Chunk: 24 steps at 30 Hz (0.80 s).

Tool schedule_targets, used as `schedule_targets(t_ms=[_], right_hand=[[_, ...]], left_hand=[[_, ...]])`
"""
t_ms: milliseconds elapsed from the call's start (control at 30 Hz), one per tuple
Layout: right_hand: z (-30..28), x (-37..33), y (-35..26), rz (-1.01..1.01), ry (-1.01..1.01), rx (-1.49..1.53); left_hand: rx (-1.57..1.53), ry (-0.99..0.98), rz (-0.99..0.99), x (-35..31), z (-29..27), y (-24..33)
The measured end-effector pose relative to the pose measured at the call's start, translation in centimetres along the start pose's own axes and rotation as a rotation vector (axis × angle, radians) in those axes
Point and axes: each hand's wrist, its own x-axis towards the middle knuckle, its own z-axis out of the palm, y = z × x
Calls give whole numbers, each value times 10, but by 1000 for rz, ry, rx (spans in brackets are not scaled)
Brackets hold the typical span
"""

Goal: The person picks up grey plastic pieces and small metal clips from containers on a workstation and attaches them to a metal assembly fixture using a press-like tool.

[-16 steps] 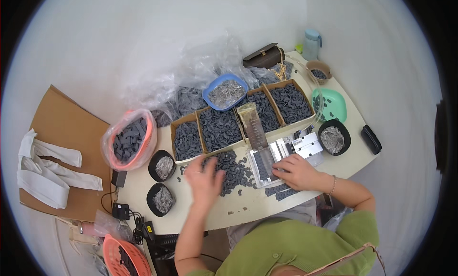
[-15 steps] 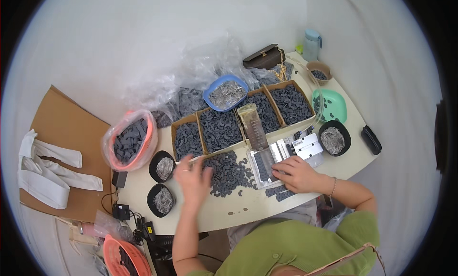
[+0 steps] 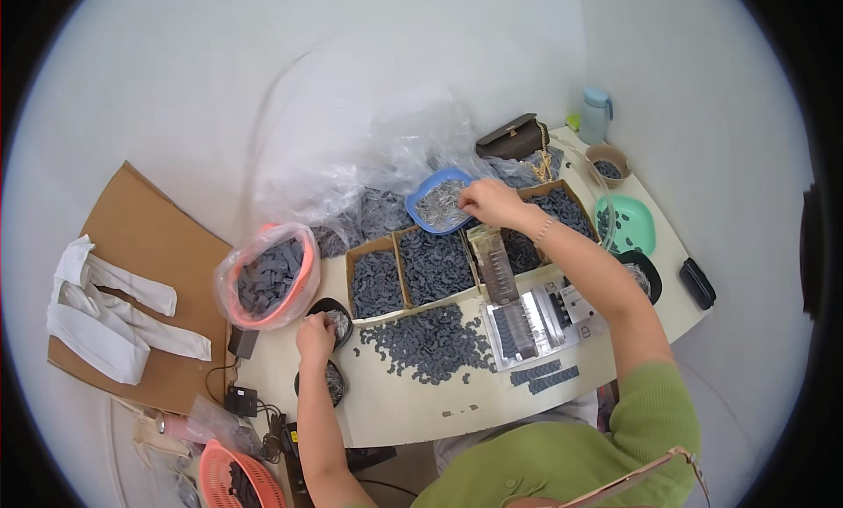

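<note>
White walls close around a pale curved worktable (image 3: 413, 411), and brown cardboard (image 3: 140, 253) lies on the floor at its left. Three cardboard trays (image 3: 430, 266) of dark small parts stand in a row on the table, with a loose pile of the same parts (image 3: 430, 341) spread in front of them.

The right hand (image 3: 492, 201) is stretched far over the trays to the blue dish (image 3: 439, 201) of pale metal pieces. Its fingers are bent close together at the dish rim (whether they already pinch a piece, I cannot tell). The left hand (image 3: 316, 337) rests on a small black bowl (image 3: 335, 319) near the left edge, fingers curled over its rim.

For a good pick, I think the right wrist should stay high above the trays, and the left hand should keep the bowl steady.
</note>
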Motion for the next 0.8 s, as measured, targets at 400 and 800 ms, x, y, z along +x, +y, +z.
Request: schedule_targets(t_ms=[400,800], right_hand=[[48,54,-8,-379,-19,-454],[37,44,5,-196,-29,-295]], left_hand=[[105,139,-76,-13,-10,3],[-358,205,141,-14,-5,60]])
